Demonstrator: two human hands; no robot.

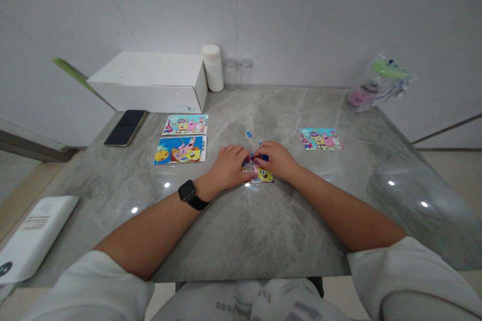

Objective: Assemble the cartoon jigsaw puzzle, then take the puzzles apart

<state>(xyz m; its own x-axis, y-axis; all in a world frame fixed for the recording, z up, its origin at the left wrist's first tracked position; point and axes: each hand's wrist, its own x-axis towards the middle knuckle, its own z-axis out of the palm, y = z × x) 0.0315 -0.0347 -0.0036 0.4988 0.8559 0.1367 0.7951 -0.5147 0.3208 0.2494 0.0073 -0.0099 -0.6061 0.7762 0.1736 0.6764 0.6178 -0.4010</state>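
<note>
At the near left corner of the grey marble-look table (274, 241) lies a white slab-shaped object (45, 233). The left hand (230, 166), a black smartwatch (187, 190) on its wrist, curves over the left side of a SpongeBob jigsaw puzzle (265, 174), thumb and fingers spaced apart; whether it grips cannot be told. The puzzle lies flat between both hands. The right hand (276, 159) meets its far edge, fingertips drawn narrow; any piece between them is hidden. A loose blue puzzle piece (249, 134) lies just beyond. Two SpongeBob picture cards (179, 150) sit leftward, a turquoise SpongeBob picture (322, 139) rightward. Farther back are a smartphone (126, 128), white box (146, 95), white bottle (213, 69), two clear jars (245, 75) and a clear plastic bag (378, 88).
</note>
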